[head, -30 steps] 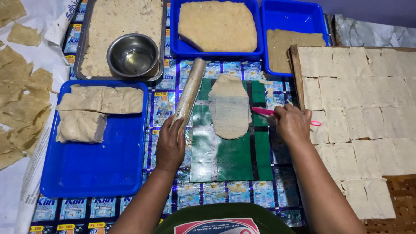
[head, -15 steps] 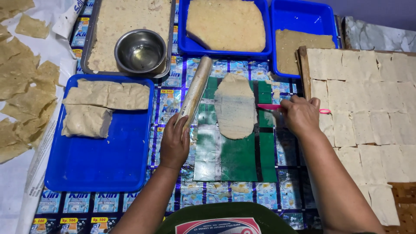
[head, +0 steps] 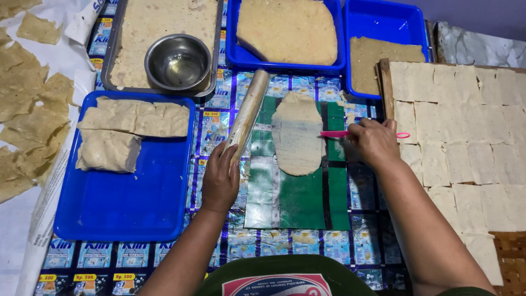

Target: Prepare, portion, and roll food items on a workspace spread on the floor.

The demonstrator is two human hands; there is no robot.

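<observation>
1. Now, looking down from my head camera, I am taking the green mat (head: pixel 307 200) as my landmark; the rolled-out oval of dough (head: pixel 296 134) is lying on its upper half.
2. My left hand (head: pixel 219 178) is wrapping closed around the near end of the rolling pin (head: pixel 249 112), which is slanting along the mat's left edge, just beside the dough and apart from it.
3. My right hand (head: pixel 375 143) is pinching a pink knife (head: pixel 334 134) at the mat's right edge, its blade tip touching the dough's right side.
4. Left of the mat, a blue tray (head: pixel 131 208) is carrying pale dough slabs (head: pixel 134 118).
5. Beyond the mat, a steel bowl (head: pixel 177 62) is sitting in a grey tray.
6. Right of the mat, cut dough squares (head: pixel 466 126) are covering a board.
</observation>
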